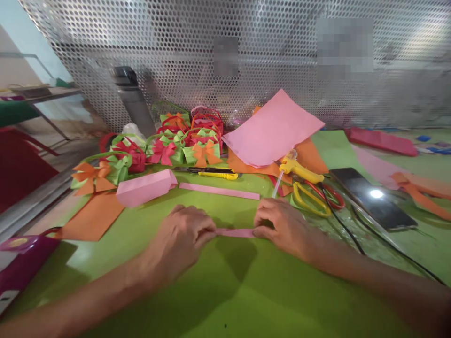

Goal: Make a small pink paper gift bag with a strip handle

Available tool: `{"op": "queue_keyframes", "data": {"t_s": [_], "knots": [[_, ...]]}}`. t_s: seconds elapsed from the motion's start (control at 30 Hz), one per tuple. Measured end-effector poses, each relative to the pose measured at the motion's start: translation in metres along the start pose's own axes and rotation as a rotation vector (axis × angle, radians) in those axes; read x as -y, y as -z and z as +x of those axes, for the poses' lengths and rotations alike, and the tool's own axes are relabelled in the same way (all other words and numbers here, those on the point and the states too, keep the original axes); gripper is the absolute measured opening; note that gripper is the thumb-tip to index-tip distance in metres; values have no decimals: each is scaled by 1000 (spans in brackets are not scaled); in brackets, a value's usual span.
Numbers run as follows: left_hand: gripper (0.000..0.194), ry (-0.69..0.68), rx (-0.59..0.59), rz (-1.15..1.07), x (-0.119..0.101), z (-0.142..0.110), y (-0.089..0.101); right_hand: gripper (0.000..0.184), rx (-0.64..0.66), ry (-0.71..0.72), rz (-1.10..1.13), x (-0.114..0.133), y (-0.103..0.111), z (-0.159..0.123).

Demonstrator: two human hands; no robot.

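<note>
A narrow pink paper strip [235, 233] stretches between my two hands, low over the green tabletop [225, 291]. My left hand [185, 230] pinches its left end, and my right hand [280, 225] pinches the other end between thumb and fingers. Just beyond them lies a second, flat pink strip [219, 191]. A folded pink paper piece [146, 188] rests behind my left hand. Past my right hand are a yellow glue gun [299, 169] and scissors with yellow and red handles [312, 199].
Several small paper baskets with bows [164, 151] stand at the back left, near a grey bottle [136, 103]. A utility knife [218, 174] lies before them. Pink paper sheets [273, 129] lean at the back. At right are a phone [373, 199] and a black cable [345, 227].
</note>
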State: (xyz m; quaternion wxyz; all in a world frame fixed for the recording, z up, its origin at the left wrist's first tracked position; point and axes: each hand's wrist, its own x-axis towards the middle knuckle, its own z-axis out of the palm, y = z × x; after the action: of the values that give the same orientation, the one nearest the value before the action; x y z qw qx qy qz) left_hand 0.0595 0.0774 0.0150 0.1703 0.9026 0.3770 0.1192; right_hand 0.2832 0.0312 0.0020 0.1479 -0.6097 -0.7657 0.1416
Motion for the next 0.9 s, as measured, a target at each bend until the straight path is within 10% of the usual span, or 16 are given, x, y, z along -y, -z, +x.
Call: {"op": "queue_keyframes", "data": {"t_s": [0.37,0.9], "knots": [[24,311,195,-132,1,4,9,14,-44,45,-15,-3,-5,-5],[24,286,137,-162,15,6,19,15,-60,52,-70,-15,-2,-7]]}}
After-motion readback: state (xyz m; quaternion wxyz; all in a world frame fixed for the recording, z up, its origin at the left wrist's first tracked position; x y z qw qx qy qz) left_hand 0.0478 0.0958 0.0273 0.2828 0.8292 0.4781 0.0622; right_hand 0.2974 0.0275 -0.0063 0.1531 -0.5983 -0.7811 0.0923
